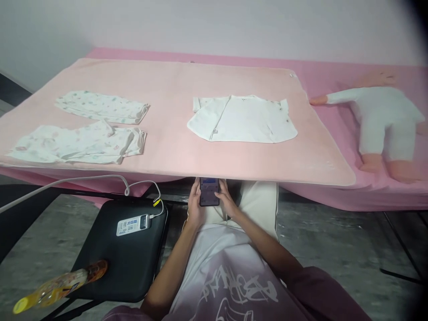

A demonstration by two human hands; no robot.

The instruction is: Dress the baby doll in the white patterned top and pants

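Observation:
Low over my lap, just under the table's front edge, a smartphone with a lit screen is held between both hands. My left hand wraps its left side. My right hand grips the right side, its thumb over the screen. Beyond the phone, a white baby shirt lies spread flat on the pale pink mat. Two patterned white baby garments, an upper one and a lower one, lie folded on the mat's left part.
A doll in white clothing lies on the pink cloth at the right. On the black stool at my left are a power bank with a white cable and a bottle with a yellow cap.

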